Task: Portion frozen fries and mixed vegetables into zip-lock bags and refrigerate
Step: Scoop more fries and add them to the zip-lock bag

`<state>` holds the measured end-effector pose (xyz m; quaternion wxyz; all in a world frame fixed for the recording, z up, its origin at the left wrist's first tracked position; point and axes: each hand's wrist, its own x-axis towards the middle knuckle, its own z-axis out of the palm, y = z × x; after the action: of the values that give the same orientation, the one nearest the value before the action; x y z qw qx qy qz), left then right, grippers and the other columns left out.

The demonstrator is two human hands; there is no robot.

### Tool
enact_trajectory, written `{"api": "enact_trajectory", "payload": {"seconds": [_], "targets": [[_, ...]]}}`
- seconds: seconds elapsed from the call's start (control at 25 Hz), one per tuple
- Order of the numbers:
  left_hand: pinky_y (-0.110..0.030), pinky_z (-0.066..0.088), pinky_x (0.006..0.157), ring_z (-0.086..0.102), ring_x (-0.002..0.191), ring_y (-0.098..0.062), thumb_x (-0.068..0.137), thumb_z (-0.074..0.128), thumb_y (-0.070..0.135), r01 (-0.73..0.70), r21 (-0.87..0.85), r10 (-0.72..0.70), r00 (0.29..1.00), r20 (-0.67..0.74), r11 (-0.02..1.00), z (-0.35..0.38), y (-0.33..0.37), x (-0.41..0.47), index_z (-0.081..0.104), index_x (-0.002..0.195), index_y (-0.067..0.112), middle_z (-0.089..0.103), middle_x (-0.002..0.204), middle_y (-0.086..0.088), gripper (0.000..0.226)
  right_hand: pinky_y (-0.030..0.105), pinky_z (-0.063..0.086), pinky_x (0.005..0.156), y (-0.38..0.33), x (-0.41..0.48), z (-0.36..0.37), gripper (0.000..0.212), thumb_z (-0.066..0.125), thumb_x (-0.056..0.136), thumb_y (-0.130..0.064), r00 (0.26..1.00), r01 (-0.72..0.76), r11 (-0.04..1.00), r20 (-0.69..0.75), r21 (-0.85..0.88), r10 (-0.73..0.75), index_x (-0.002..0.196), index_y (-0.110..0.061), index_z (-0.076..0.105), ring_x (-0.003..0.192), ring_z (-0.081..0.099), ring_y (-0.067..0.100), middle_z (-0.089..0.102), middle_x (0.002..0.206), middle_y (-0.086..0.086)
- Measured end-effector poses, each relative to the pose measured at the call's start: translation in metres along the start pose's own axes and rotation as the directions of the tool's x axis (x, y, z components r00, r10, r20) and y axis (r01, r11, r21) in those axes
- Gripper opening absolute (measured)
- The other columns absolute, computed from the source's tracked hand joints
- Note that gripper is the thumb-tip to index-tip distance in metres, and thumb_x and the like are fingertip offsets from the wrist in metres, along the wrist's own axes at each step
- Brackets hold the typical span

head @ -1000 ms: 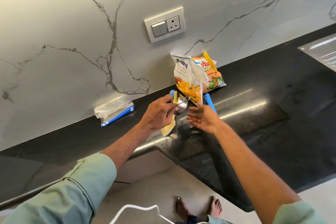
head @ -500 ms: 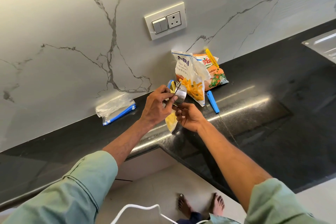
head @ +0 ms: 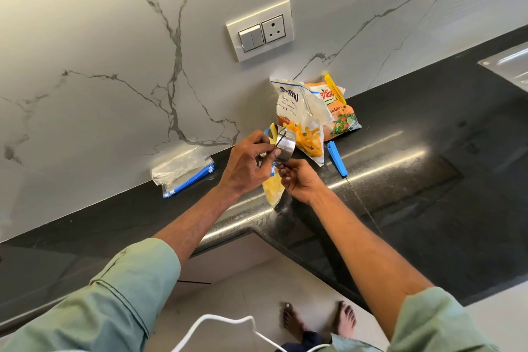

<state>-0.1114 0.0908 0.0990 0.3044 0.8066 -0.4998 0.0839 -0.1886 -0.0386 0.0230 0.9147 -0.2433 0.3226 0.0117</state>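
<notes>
My left hand (head: pixel 247 164) pinches the blue-rimmed mouth of a zip-lock bag (head: pixel 273 191) that hangs down, partly filled with pale yellow fries. A small steel measuring cup (head: pixel 285 146) is tipped at the bag's mouth. My right hand (head: pixel 300 181) grips the cup from below, fingers curled. Behind them the opened white fries pack (head: pixel 297 114) stands against the wall. The orange mixed-vegetable pack (head: pixel 341 117) lies right of it, a yellow clip (head: pixel 333 87) on its top.
A stack of empty zip-lock bags (head: pixel 183 171) lies at the wall to the left. A blue clip (head: pixel 337 158) lies on the black countertop (head: pixel 428 180) right of my hands. A steel sink rim (head: pixel 511 66) shows at the far right. A switch plate (head: pixel 260 30) is on the wall.
My right hand, open beside the bag a second ago, moved left and closed on the steel cup. My left hand stayed at the bag's mouth.
</notes>
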Motion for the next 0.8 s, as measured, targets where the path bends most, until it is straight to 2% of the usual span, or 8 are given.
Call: {"api": "enact_trajectory", "payload": {"seconds": [0.12, 0.24, 0.36, 0.44, 0.6, 0.68, 0.72, 0.8], "targets": [[-0.016, 0.051, 0.062, 0.061, 0.075, -0.012, 0.09, 0.075, 0.014, 0.065, -0.068, -0.066, 0.998, -0.017, 0.996, 0.004, 0.001, -0.004, 0.077, 0.091, 0.005, 0.064, 0.088, -0.001, 0.01, 0.017, 0.044, 0.048, -0.002, -0.004, 0.004, 0.021, 0.052, 0.101, -0.006, 0.976, 0.196, 0.947, -0.042, -0.255, -0.213, 0.097, -0.004, 0.072, 0.056, 0.058, 0.007, 0.069, 0.073, 0.003], [-0.013, 0.052, 0.066, 0.065, 0.081, -0.008, 0.086, 0.075, 0.013, 0.158, -0.186, -0.171, 0.984, -0.053, 0.97, 0.006, 0.006, -0.007, 0.076, 0.096, 0.005, 0.071, 0.095, -0.002, 0.014, 0.021, 0.053, 0.057, -0.004, -0.007, 0.005, 0.024, 0.049, 0.107, -0.009, 0.93, 0.33, 0.875, -0.038, -0.355, -0.366, 0.11, 0.0, 0.071, 0.068, 0.067, 0.012, 0.075, 0.087, 0.008], [-0.013, 0.054, 0.074, 0.065, 0.085, -0.002, 0.087, 0.076, 0.017, 0.222, -0.219, -0.246, 0.965, -0.094, 0.95, 0.006, 0.013, -0.007, 0.075, 0.102, 0.007, 0.075, 0.1, -0.004, 0.018, 0.026, 0.06, 0.063, -0.006, -0.008, 0.007, 0.022, 0.049, 0.109, -0.012, 0.875, 0.392, 0.778, -0.063, -0.491, -0.48, 0.098, -0.005, 0.067, 0.072, 0.072, 0.018, 0.075, 0.092, 0.015], [-0.014, 0.053, 0.071, 0.064, 0.08, 0.0, 0.091, 0.074, 0.03, 0.281, -0.218, -0.306, 0.948, -0.092, 0.935, 0.009, 0.012, -0.007, 0.075, 0.098, 0.009, 0.071, 0.093, 0.002, 0.022, 0.033, 0.061, 0.067, -0.007, -0.008, 0.008, 0.02, 0.051, 0.108, -0.012, 0.853, 0.413, 0.705, -0.028, -0.577, -0.522, 0.101, -0.002, 0.068, 0.074, 0.074, 0.022, 0.075, 0.097, 0.02], [-0.025, 0.055, 0.069, 0.065, 0.082, -0.011, 0.096, 0.064, 0.043, 0.424, -0.227, -0.447, 0.893, -0.059, 0.877, 0.012, 0.008, -0.005, 0.074, 0.102, 0.011, 0.07, 0.092, 0.002, 0.033, 0.029, 0.054, 0.061, -0.018, -0.017, 0.014, 0.02, 0.054, 0.108, -0.02, 0.819, 0.427, 0.593, 0.014, -0.683, -0.574, 0.092, -0.015, 0.065, 0.065, 0.064, 0.012, 0.068, 0.08, 0.005], [-0.023, 0.053, 0.07, 0.065, 0.083, -0.014, 0.098, 0.064, 0.039, 0.518, -0.203, -0.528, 0.849, 0.006, 0.831, 0.013, 0.005, -0.004, 0.074, 0.1, 0.01, 0.068, 0.092, 0.001, 0.03, 0.028, 0.05, 0.063, -0.023, -0.02, 0.018, 0.021, 0.057, 0.107, -0.021, 0.796, 0.458, 0.548, 0.049, -0.7, -0.603, 0.089, -0.016, 0.066, 0.065, 0.06, 0.011, 0.064, 0.074, 0.0], [-0.025, 0.055, 0.074, 0.066, 0.087, -0.014, 0.098, 0.062, 0.041, 0.589, -0.213, -0.593, 0.804, 0.054, 0.779, 0.016, 0.002, -0.005, 0.074, 0.101, 0.012, 0.069, 0.094, 0.001, 0.032, 0.027, 0.049, 0.064, -0.023, -0.022, 0.02, 0.02, 0.057, 0.106, -0.021, 0.789, 0.477, 0.532, 0.074, -0.7, -0.61, 0.089, -0.016, 0.066, 0.066, 0.058, 0.011, 0.063, 0.073, -0.001], [-0.037, 0.057, 0.087, 0.068, 0.096, -0.014, 0.093, 0.053, 0.054, 0.705, -0.262, -0.699, 0.703, 0.131, 0.659, 0.018, -0.003, -0.005, 0.076, 0.107, 0.022, 0.071, 0.103, 0.001, 0.042, 0.026, 0.049, 0.064, -0.022, -0.023, 0.025, 0.019, 0.057, 0.106, -0.022, 0.784, 0.495, 0.513, 0.107, -0.701, -0.611, 0.09, -0.015, 0.065, 0.068, 0.058, 0.011, 0.061, 0.072, -0.002]]}}
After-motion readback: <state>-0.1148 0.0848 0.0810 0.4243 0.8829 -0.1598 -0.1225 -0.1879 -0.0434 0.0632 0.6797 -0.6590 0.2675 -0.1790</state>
